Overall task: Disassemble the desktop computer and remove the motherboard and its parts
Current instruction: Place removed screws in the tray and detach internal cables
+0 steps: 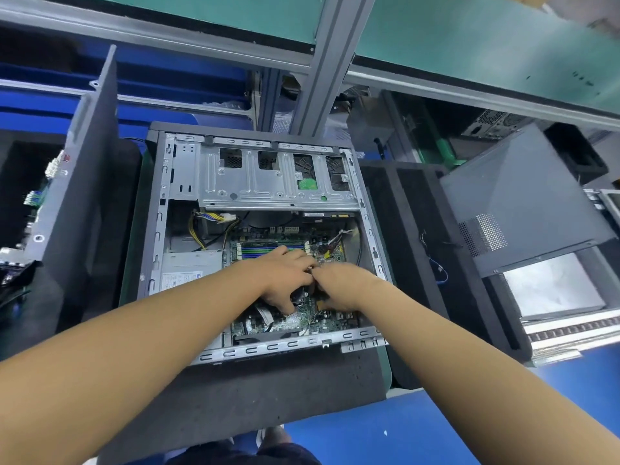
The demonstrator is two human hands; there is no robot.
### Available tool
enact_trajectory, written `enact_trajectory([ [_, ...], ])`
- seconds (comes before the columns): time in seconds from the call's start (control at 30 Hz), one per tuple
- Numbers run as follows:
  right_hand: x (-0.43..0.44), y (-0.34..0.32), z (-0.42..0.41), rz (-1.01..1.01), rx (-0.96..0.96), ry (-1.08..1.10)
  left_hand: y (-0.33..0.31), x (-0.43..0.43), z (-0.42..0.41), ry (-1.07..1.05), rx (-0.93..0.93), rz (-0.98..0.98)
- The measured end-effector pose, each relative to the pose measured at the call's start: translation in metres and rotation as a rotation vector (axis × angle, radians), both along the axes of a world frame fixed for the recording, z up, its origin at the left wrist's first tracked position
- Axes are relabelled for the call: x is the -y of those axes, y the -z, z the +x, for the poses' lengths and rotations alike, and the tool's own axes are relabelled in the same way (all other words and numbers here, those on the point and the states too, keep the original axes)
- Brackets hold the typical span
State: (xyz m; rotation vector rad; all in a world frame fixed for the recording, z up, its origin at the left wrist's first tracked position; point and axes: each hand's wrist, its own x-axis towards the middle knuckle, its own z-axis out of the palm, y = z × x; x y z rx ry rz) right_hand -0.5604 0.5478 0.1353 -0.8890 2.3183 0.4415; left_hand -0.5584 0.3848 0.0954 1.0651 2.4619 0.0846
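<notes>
Our left hand (285,280) curls round a dark part (299,294) on the motherboard (295,322). Right hand (342,288) curled, hold can't tell. We'd lift straight, w/o snagging far cables (331,244).

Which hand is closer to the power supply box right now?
Left. The left hand lies over the motherboard just right of the power supply; the right hand is beyond it, farther right.

PC case (161,209) lies mid foam mat (268,391).
Inside: drive cage (268,182) at far end, PSU (191,266) left, motherboard (302,322) near-right under L hand (285,276) & R hand (345,286); side panel (523,196) right of case.
</notes>
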Motion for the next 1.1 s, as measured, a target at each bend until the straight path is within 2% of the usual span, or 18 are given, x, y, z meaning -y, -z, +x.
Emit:
enact_trajectory([
  [0.07, -0.002, 0.001, -0.002, 0.079, 0.182, 0.113, 0.001, 0.0, 0.0, 0.003, 0.013, 0.024],
  [0.13, -0.004, 0.006, -0.002, 0.123, 0.175, 0.059, 0.002, 0.0, 0.0, -0.002, 0.017, 0.03],
  [0.2, -0.003, 0.011, 0.001, 0.078, 0.137, -0.019, 0.002, 0.0, 0.0, -0.002, 0.009, 0.028],
  [0.27, -0.003, 0.018, 0.005, 0.023, 0.174, 0.002, 0.001, 0.0, 0.0, -0.002, 0.002, 0.025],
  [0.57, 0.004, 0.024, 0.01, 0.072, 0.256, -0.078, -0.001, 0.0, 0.002, -0.012, 0.001, 0.055],
  [1.1, 0.003, 0.029, 0.011, -0.032, 0.363, 0.061, 0.005, 0.0, 0.0, -0.004, 0.005, 0.042],
])
